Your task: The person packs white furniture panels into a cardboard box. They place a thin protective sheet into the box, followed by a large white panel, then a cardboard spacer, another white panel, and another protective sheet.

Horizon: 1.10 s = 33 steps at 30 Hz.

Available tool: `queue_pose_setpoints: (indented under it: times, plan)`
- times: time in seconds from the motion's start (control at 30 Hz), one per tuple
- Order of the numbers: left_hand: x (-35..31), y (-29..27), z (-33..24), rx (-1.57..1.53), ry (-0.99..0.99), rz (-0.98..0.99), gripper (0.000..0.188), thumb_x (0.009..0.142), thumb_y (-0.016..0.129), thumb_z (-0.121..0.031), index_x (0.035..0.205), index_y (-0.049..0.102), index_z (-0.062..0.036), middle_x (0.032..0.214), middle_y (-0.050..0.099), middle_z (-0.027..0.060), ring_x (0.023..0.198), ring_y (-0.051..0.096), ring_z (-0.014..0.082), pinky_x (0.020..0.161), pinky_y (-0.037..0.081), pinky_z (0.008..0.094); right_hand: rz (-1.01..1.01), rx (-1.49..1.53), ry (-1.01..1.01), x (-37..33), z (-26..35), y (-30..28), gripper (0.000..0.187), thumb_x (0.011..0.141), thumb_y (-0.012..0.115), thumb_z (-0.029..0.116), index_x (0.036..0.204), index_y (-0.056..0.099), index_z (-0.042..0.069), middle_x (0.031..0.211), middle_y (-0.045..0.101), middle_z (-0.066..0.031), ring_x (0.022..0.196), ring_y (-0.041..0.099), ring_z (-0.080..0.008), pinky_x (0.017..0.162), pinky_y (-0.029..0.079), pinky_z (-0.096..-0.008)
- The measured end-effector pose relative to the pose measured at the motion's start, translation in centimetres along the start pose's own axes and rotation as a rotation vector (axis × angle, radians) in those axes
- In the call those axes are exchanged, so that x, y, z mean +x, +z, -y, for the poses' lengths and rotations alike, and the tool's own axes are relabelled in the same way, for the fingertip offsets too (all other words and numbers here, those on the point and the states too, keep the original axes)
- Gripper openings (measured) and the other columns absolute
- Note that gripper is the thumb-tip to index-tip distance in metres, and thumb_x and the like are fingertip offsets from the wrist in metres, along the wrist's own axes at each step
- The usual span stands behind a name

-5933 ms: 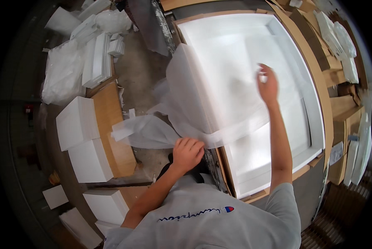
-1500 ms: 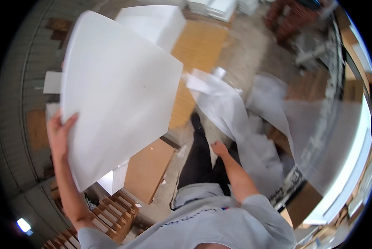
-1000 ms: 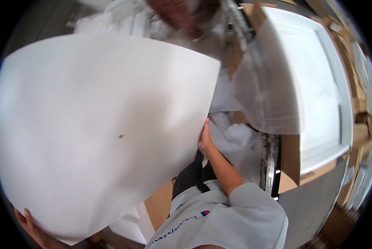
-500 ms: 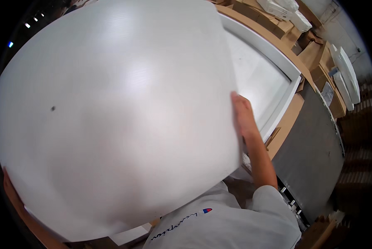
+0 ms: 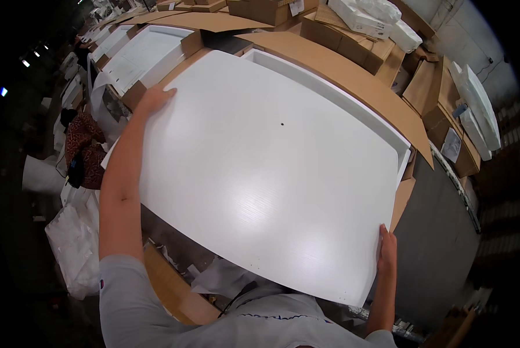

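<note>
A large white panel (image 5: 271, 174) with a small dark hole in it slopes down toward me. Its far side rests on or hovers over a white frame-like piece (image 5: 335, 87) in an opened cardboard carton; which of the two, I cannot tell. Around the panel's far left edge is my left hand (image 5: 157, 100), thumb lying on the top face. My right hand (image 5: 387, 248) grips the near part of the right edge. The fingers of both hands are partly hidden beneath the panel. Most of the white piece below is covered.
Cardboard flaps (image 5: 329, 61) surround the carton. More cartons with white pieces (image 5: 147, 52) line the far left. A person in patterned clothing (image 5: 85, 145) is at the left. Boxes and white foam (image 5: 477, 107) stand at the right, beyond a grey surface (image 5: 431, 232).
The panel has moved away from me and come down over the white piece in the carton. My left hand has gone to its far left edge, my right hand lower in view.
</note>
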State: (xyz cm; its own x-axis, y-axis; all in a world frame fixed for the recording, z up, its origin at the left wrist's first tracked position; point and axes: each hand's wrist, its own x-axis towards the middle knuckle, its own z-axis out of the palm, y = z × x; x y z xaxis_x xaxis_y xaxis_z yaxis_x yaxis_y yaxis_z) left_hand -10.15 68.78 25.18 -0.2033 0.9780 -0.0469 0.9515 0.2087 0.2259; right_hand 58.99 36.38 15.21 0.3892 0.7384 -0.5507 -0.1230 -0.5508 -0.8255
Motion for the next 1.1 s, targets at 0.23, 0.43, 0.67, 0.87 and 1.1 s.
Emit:
queue_pose_setpoints:
  times: [0.23,0.43,0.67,0.87,1.1]
  plan:
    - [7.3,14.5,-4.0,-0.039,-0.158,0.106,0.069,0.085,0.059,-0.048,0.123,0.053,0.0089,0.128,0.053,0.0285,0.118,0.053,0.0383,0.098,0.042,0.0400,-0.176,-0.033,0.039,3.9,0.2,2.4,0.035,0.095,0.058,0.031,0.106,0.060,-0.001,0.099,0.064,-0.0063,0.092,0.059,-0.0148,0.083,0.046,-0.0300]
    - [12.6,18.1,-5.8,-0.022,-0.034,0.078,0.068,0.082,0.058,-0.052,0.120,0.057,0.0053,0.121,0.059,0.0248,0.112,0.057,0.0346,0.094,0.045,0.0409,-0.337,0.055,0.067,5.6,-0.4,5.1,0.035,0.094,0.058,0.032,0.107,0.060,-0.001,0.100,0.064,-0.0071,0.091,0.060,-0.0162,0.083,0.047,-0.0302]
    - [8.7,19.4,-6.5,-0.019,0.269,-0.127,0.049,0.087,0.060,-0.034,0.126,0.055,-0.0051,0.125,0.058,0.0149,0.116,0.054,0.0303,0.097,0.044,0.0370,-0.212,-0.030,0.005,8.2,-1.8,7.4,0.039,0.094,0.059,0.033,0.116,0.054,0.001,0.107,0.060,-0.0088,0.097,0.057,-0.0174,0.082,0.047,-0.0311]
    - [-11.0,8.1,-6.0,-0.264,0.341,-0.012,0.034,0.089,0.061,-0.018,0.122,0.058,-0.0074,0.119,0.060,0.0121,0.113,0.054,0.0292,0.097,0.042,0.0365,0.075,-0.226,0.020,6.2,-1.2,8.2,0.058,0.096,0.051,0.021,0.146,0.028,0.005,0.143,0.038,-0.0140,0.133,0.035,-0.0251,0.111,0.024,-0.0366]
    - [-30.6,15.7,-1.6,-0.542,-0.402,-0.691,0.042,0.093,0.052,-0.014,0.132,0.045,0.0011,0.133,0.045,0.0191,0.124,0.043,0.0322,0.106,0.032,0.0405,0.336,-0.798,-0.716,3.3,1.2,18.4,0.064,0.093,0.054,0.021,0.147,0.025,0.003,0.155,0.015,-0.0196,0.145,0.010,-0.0336,0.116,0.013,-0.0433]
